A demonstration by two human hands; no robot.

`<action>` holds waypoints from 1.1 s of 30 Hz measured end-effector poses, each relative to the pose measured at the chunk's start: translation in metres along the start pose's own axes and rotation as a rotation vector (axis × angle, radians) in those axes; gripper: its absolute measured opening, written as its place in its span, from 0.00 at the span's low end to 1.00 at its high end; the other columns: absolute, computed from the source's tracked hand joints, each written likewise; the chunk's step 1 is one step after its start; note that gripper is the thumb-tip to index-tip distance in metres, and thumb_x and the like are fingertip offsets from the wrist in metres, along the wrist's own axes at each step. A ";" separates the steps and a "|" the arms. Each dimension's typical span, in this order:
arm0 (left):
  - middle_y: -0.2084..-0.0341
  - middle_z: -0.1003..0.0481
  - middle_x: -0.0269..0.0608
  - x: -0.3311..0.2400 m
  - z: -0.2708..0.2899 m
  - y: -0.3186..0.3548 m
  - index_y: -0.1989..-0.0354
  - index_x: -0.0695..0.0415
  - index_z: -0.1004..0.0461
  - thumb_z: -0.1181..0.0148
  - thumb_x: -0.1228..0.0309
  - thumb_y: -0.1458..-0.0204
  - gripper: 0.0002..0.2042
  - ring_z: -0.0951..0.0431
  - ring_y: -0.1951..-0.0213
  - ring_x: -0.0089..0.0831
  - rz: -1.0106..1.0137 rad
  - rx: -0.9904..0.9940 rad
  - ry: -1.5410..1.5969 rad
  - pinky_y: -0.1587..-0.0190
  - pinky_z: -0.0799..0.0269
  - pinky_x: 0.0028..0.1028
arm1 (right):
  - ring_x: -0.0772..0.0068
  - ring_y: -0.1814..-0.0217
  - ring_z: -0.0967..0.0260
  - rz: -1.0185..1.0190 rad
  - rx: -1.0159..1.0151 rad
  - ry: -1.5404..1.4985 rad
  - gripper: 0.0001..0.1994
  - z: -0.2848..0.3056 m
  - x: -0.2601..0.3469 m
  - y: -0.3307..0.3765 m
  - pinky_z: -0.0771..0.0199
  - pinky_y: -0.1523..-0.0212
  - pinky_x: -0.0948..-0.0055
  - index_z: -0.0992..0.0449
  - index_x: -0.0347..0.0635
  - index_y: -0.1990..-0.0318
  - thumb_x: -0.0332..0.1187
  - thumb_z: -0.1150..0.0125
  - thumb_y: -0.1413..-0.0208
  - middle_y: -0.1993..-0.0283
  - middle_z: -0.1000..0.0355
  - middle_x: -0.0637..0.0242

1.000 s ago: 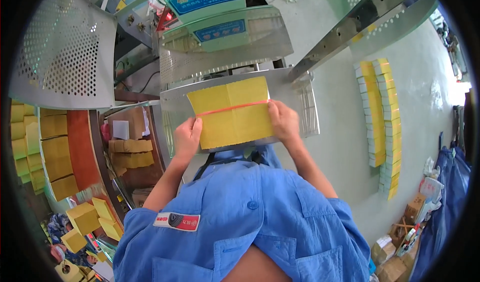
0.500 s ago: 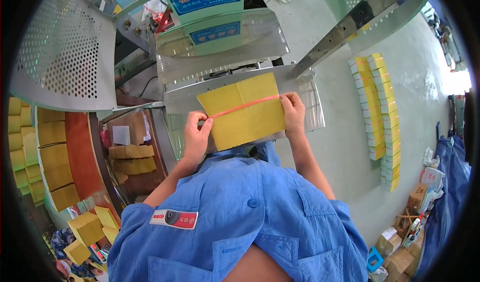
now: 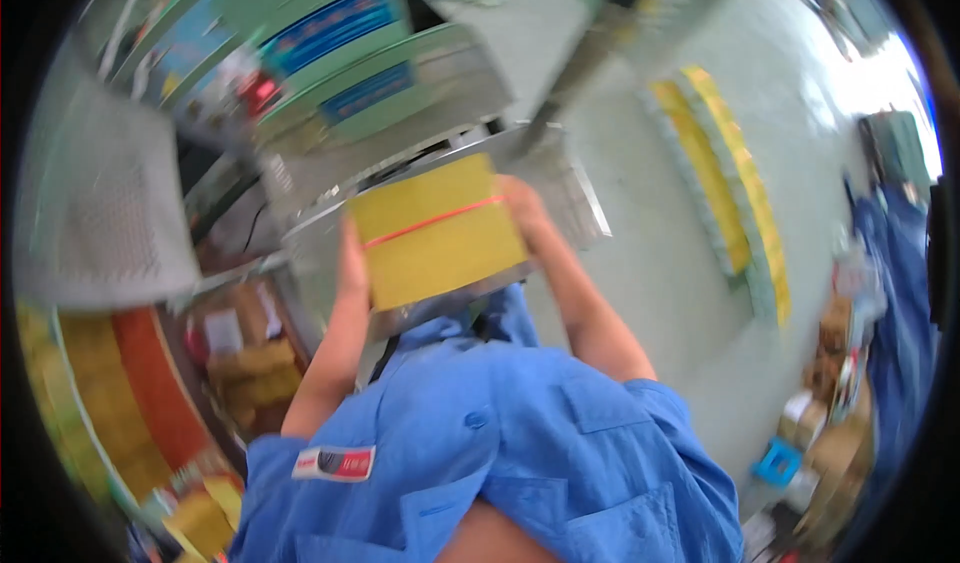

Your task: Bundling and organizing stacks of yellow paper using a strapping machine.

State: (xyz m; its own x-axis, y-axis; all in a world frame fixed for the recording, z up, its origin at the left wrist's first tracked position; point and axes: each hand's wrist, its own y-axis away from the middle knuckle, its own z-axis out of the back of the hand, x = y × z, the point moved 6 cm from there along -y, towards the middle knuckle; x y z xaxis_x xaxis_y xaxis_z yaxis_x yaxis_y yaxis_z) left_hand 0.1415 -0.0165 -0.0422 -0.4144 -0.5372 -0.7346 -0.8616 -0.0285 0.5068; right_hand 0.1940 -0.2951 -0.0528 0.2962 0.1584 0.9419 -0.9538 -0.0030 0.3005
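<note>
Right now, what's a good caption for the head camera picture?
Left hand and right hand hold a yellow bundle with a red band.

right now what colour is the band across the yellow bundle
The band is pinkish red, best seen in the head view.

Yellow bundle (image 3: pixel 440 258), red band (image 3: pixel 432 223) across, held aslant

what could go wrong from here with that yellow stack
The yellow stack might slip if the left grip or right grip loosens, since they hold it from opposite sides; any support beneath is hidden.

Only one red band shows across it, so the stack could perhaps spread or shift if that band slid or snapped.
</note>
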 end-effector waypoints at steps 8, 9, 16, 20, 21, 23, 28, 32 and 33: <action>0.58 0.26 0.41 0.046 0.064 0.022 0.49 0.61 0.31 0.54 0.59 0.37 0.18 0.23 0.59 0.33 -0.063 0.060 -0.191 0.60 0.24 0.31 | 0.63 0.47 0.29 -0.047 -0.231 0.010 0.17 -0.005 -0.046 0.063 0.32 0.45 0.71 0.24 0.44 0.48 0.40 0.53 0.37 0.49 0.25 0.58; 0.58 0.26 0.41 0.051 0.048 0.030 0.49 0.61 0.31 0.54 0.59 0.37 0.18 0.23 0.59 0.33 -0.054 0.094 -0.201 0.60 0.24 0.31 | 0.64 0.47 0.29 -0.014 -0.233 0.004 0.17 0.009 -0.050 0.079 0.33 0.45 0.72 0.24 0.43 0.48 0.40 0.53 0.37 0.49 0.25 0.58; 0.55 0.27 0.38 0.114 -0.135 0.102 0.46 0.57 0.32 0.57 0.51 0.37 0.23 0.25 0.55 0.30 0.269 0.213 -0.214 0.55 0.27 0.31 | 0.75 0.47 0.31 -0.131 -0.364 -0.607 0.17 0.139 -0.075 0.214 0.33 0.46 0.75 0.27 0.35 0.46 0.36 0.52 0.36 0.49 0.26 0.64; 0.55 0.27 0.36 0.181 -0.255 0.118 0.46 0.54 0.32 0.59 0.49 0.36 0.23 0.25 0.56 0.30 0.327 0.391 -0.484 0.54 0.27 0.30 | 0.77 0.46 0.33 -0.096 -0.607 -0.837 0.19 0.231 -0.118 0.291 0.34 0.45 0.77 0.31 0.36 0.41 0.37 0.52 0.34 0.46 0.29 0.66; 0.55 0.27 0.36 0.205 -0.287 0.127 0.46 0.54 0.32 0.59 0.49 0.36 0.23 0.25 0.56 0.30 0.323 0.419 -0.499 0.54 0.27 0.30 | 0.76 0.45 0.34 -0.102 -0.688 -0.900 0.20 0.257 -0.134 0.310 0.34 0.45 0.76 0.33 0.36 0.40 0.38 0.52 0.34 0.46 0.29 0.65; 0.56 0.27 0.35 0.263 -0.344 0.148 0.46 0.54 0.31 0.59 0.51 0.36 0.22 0.26 0.56 0.28 0.407 0.454 -0.550 0.54 0.28 0.29 | 0.76 0.46 0.33 -0.058 -0.792 -0.778 0.20 0.318 -0.166 0.355 0.33 0.46 0.76 0.33 0.37 0.40 0.38 0.52 0.34 0.46 0.29 0.65; 0.56 0.27 0.35 0.375 -0.457 0.193 0.47 0.55 0.31 0.58 0.53 0.36 0.21 0.27 0.56 0.26 0.286 0.633 -0.821 0.54 0.29 0.27 | 0.75 0.48 0.32 -0.135 -0.872 -1.095 0.18 0.442 -0.201 0.433 0.30 0.50 0.74 0.32 0.37 0.42 0.37 0.54 0.33 0.48 0.29 0.64; 0.55 0.26 0.38 0.445 -0.539 0.205 0.48 0.56 0.30 0.56 0.53 0.37 0.21 0.26 0.56 0.27 0.311 0.746 -0.849 0.55 0.28 0.28 | 0.75 0.51 0.32 -0.095 -1.029 -0.963 0.17 0.545 -0.230 0.469 0.29 0.52 0.74 0.32 0.37 0.43 0.35 0.54 0.34 0.50 0.28 0.63; 0.55 0.26 0.38 0.461 -0.562 0.203 0.48 0.56 0.30 0.56 0.53 0.37 0.21 0.26 0.56 0.27 0.305 0.759 -0.825 0.55 0.28 0.28 | 0.75 0.51 0.32 -0.125 -1.086 -0.789 0.17 0.573 -0.236 0.474 0.29 0.51 0.74 0.33 0.37 0.42 0.34 0.54 0.34 0.51 0.28 0.62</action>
State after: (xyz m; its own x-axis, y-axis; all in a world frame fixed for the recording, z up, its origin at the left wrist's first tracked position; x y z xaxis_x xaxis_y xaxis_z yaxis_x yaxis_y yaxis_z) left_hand -0.0598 -0.7437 -0.0245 -0.4594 0.2860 -0.8409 -0.5316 0.6700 0.5182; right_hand -0.2988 -0.8999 -0.0470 -0.0172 -0.5066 0.8620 -0.3673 0.8051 0.4658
